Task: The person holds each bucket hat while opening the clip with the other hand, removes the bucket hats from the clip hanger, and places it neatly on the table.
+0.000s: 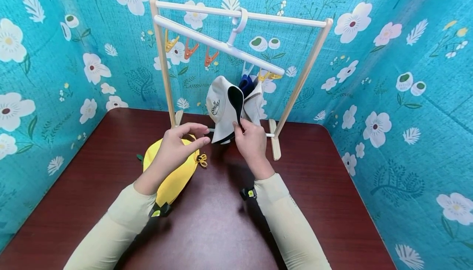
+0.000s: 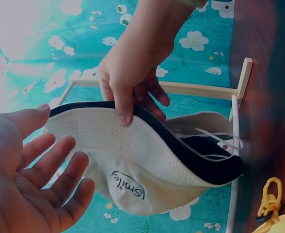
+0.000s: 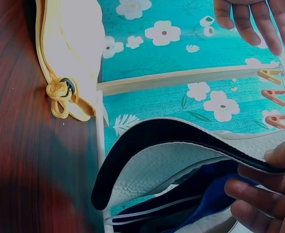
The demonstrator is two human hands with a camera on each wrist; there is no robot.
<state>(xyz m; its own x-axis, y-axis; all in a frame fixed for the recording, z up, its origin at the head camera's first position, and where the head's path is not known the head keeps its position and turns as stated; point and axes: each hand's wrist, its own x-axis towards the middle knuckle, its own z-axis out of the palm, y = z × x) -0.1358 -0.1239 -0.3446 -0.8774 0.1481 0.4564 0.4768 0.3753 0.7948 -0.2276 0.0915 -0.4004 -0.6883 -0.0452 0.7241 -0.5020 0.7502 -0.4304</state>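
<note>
In the head view my right hand [image 1: 251, 140] pinches the brim of a white bucket hat [image 1: 221, 101] with "Smile" lettering and a dark inner side. The left wrist view shows the lettered crown [image 2: 133, 187] and the thumb on the brim. My left hand [image 1: 181, 147] is left of the hat, its fingers bent loosely with nothing between them. Just behind the lettered hat, a pale hat with blue lining [image 1: 255, 97] hangs from clips [image 1: 264, 75]. Below the left hand lies a yellow drawstring item [image 1: 177, 181], partly covered by that arm.
A wooden rack [image 1: 306, 73] stands at the back of the dark red table [image 1: 318, 204]. From its top bar hangs a white hanger [image 1: 214, 44], tilted down to the right. A yellow clip [image 1: 171, 42] and orange clips [image 1: 191, 49] are on its left half. Floral cloth surrounds the table.
</note>
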